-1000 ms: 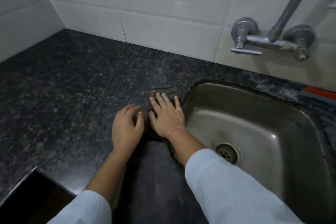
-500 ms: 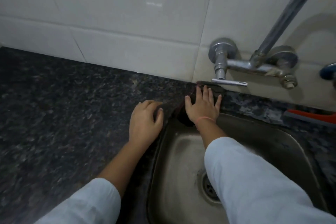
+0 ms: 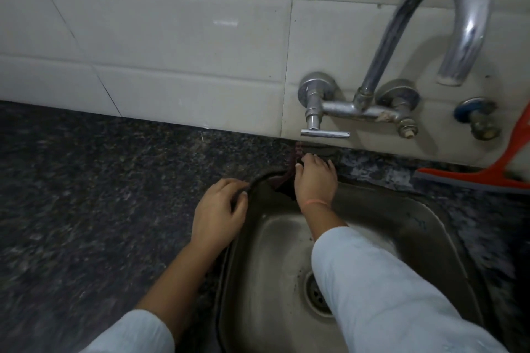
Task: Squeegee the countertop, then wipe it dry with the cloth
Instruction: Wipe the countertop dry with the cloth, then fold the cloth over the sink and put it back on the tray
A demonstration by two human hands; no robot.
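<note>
**Cloth wipe on the strip behind the sink, squeegee parked**

Right hand [image 3: 314,180] reaches across the back-left corner of the sink [image 3: 387,226] and presses the dark cloth [image 3: 295,156] onto the narrow bit of countertop [image 3: 100,180] between sink and wall. The fingers lie forward on top of the cloth and the thumb is out to the side. It's a press, not a pinch, as far as I can tell; the fingertips are foreshortened. Part of the cloth hangs over the sink's rim into the basin. Left hand [image 3: 219,209] rests on the counter at the sink's left rim, fingers loosely curled and holding nothing.

The orange squeegee [image 3: 470,178] lies behind the sink's right end, well apart from both hands, so this is likely the drying step. The faucet [image 3: 372,106] sits on the wall above the sink's back edge.

Handling, my read: the cloth is soft, limp and light, probably damp. It will bunch and drag under a push, and the hanging edge could slide into the sink. A flat palm on its middle works for wiping. To lift it, pinch the bunched part at the rim.
</note>
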